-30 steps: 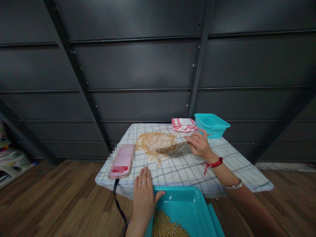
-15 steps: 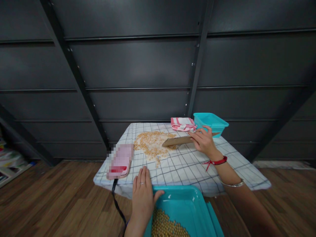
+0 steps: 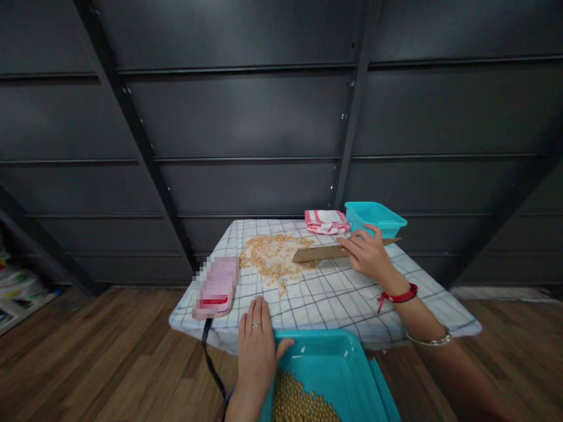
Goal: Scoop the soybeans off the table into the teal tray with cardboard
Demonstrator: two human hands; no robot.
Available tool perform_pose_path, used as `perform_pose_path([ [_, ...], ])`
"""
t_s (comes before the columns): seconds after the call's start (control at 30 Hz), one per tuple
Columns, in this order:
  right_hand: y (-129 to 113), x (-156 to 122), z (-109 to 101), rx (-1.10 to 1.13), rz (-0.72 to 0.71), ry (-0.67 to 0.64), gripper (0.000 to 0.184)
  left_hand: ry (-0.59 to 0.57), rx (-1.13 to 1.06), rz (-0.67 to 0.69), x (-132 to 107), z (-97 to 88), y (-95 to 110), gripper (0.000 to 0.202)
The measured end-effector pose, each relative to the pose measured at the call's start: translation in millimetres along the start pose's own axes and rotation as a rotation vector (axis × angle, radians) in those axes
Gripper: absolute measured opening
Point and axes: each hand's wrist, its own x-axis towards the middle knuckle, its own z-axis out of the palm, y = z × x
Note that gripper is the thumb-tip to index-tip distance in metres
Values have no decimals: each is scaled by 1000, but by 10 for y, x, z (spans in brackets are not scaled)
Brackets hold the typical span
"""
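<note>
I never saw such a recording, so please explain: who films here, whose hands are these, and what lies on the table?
No machine is here. A person wears one camera on the head, so you look down at their own hands. The left hand lies flat at the near table edge, thumb against a teal tray part-filled with beans. The right hand grips a cardboard strip at the edge of a loose bean pile on the checked tablecloth. Behind are a folded striped cloth and a small teal tub. A blurred pink thing lies left.
</note>
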Motion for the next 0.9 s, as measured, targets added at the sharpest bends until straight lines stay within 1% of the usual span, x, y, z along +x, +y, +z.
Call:
perform_pose_path([
  [0.13,-14,-50,-130,-10,3,36,19,25,29,18,2,-13,-13,82],
  [0.3,9,-120,-235,30,23,1,18,11,35,3,-12,1,-14,84],
  [0.47,51,-141,-213,18,46,-1,20,8,28,-8,-15,19,-4,84],
  [0.67,97,-122,-153,6,65,-14,20,-1,37,9,1,-4,-9,83],
  [0.9,145,-157,-191,-22,35,-32,18,-3,21,5,-2,-7,-14,81],
])
